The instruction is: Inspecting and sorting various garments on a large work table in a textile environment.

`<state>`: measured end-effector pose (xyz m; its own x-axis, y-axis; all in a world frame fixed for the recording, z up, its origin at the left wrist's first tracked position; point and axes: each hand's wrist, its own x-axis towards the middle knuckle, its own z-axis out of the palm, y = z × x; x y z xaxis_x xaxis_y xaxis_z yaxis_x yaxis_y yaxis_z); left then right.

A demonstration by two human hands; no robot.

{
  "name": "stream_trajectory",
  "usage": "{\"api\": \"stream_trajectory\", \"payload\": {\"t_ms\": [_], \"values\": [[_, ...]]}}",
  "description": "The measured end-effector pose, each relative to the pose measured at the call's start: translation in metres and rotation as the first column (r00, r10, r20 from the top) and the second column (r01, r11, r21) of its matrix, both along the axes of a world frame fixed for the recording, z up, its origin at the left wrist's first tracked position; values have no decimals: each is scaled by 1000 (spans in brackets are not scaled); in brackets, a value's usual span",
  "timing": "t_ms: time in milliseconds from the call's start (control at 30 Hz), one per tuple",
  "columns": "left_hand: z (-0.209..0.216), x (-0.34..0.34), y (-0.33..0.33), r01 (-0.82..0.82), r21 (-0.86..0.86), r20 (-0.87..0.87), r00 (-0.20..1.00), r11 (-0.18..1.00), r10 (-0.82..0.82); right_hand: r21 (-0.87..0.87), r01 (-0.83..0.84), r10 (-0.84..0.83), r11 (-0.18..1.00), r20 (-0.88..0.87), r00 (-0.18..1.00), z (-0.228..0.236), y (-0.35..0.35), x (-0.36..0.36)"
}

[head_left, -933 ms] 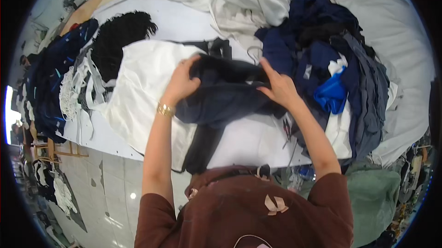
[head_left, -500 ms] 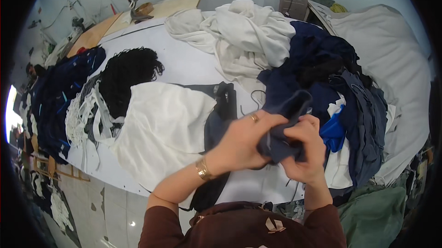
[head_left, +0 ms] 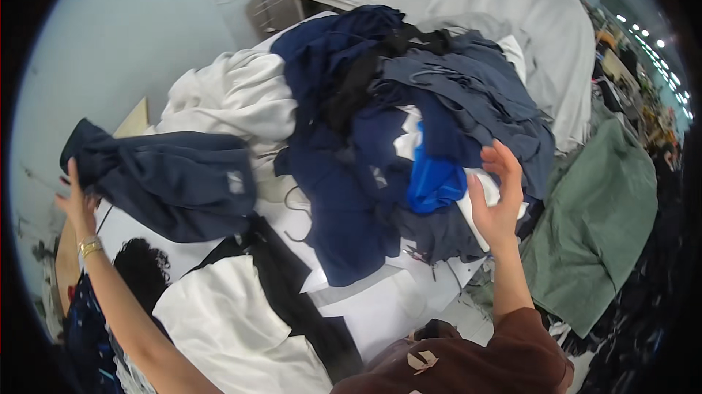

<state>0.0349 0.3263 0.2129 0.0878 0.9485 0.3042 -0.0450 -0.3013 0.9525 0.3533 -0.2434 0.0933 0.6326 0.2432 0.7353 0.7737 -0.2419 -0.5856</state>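
Far out to the left, my left hand (head_left: 79, 200) grips the bunched end of a dark blue-grey garment (head_left: 183, 185) with a small pale print. The garment stretches rightward from the hand, over the edge of a white cloth heap; part of my grip is hidden behind the fabric. On the right, my right hand (head_left: 499, 207) is raised with nothing in it, thumb apart from the curved fingers. Close by it lie a bright blue cloth (head_left: 435, 182) and a navy garment (head_left: 344, 218) with a pale print.
Slate-grey garments (head_left: 468, 87) top the large pile at the back. A crumpled white cloth (head_left: 223, 90) lies left of it. Nearer are a smooth white garment (head_left: 219, 321), black trousers (head_left: 281, 269) and a black fringed piece (head_left: 142, 262). Green fabric (head_left: 596, 226) hangs at the right.
My hands have moved apart. The left has carried the dark garment far left and it has spread out; the right has let go. The view has swung to the right.
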Motion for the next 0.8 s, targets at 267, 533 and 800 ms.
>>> {"api": "stream_trajectory", "payload": {"t_ms": [267, 533, 800], "values": [[-62, 7, -29, -29, 157, -469, 878, 987, 100, -355, 539, -341, 764, 487, 804, 6, 3, 102], [-65, 79, -240, 642, -102, -423, 664, 760, -617, -280, 174, -77, 944, 326, 942, 4, 13, 93], [-129, 175, -405, 858, -512, 394, 197, -36, -898, -258, -258, 335, 931, 322, 886, 12, 12, -13]]}}
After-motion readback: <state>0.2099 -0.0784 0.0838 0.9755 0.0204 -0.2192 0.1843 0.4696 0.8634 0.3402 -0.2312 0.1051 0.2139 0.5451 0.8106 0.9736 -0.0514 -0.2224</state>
